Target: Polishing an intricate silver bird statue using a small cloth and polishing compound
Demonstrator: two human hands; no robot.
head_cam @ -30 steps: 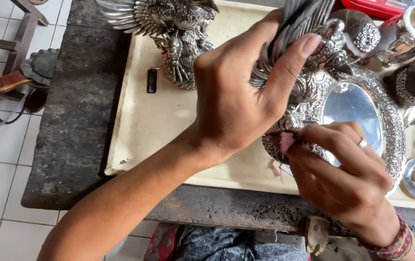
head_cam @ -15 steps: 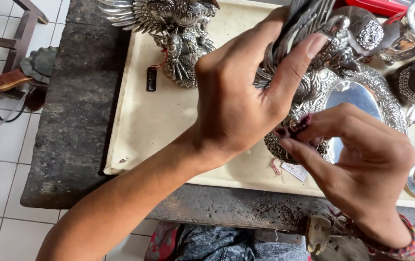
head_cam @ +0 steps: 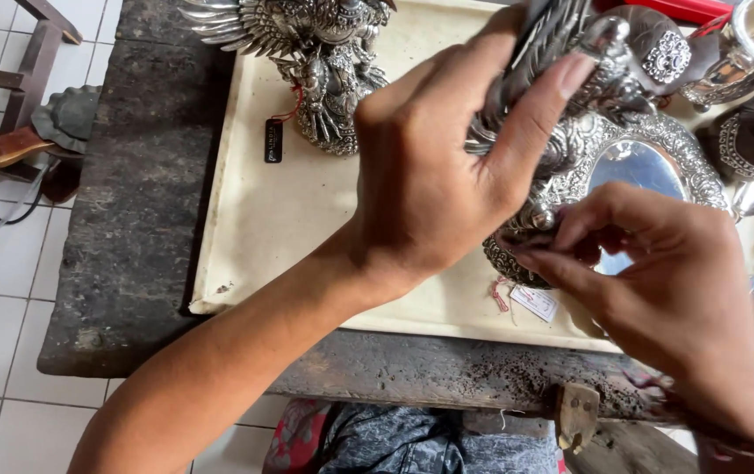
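Above the oval silver tray (head_cam: pixel 702 167), left hand (head_cam: pixel 430 189) still grips the silver statue (head_cam: pixel 570 96); right hand (head_cam: pixel 667 272) has risen, fingers (head_cam: pixel 561 268) now pinching its base.

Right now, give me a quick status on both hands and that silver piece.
Left hand gripping the ornate silver figure from above. Right hand pinching at its base, near a small white tag. Winged silver statue stands apart on the cream mat.

Left hand (head_cam: pixel 434 189): forearm bare, entering from lower left, wrist straight; fingers curled in a grasp, thumb extended upward, nail visible. Right hand (head_cam: pixel 667 281): entering from lower right, back of hand uppermost, fingers bent inward, tips pinched together; beaded band at wrist.
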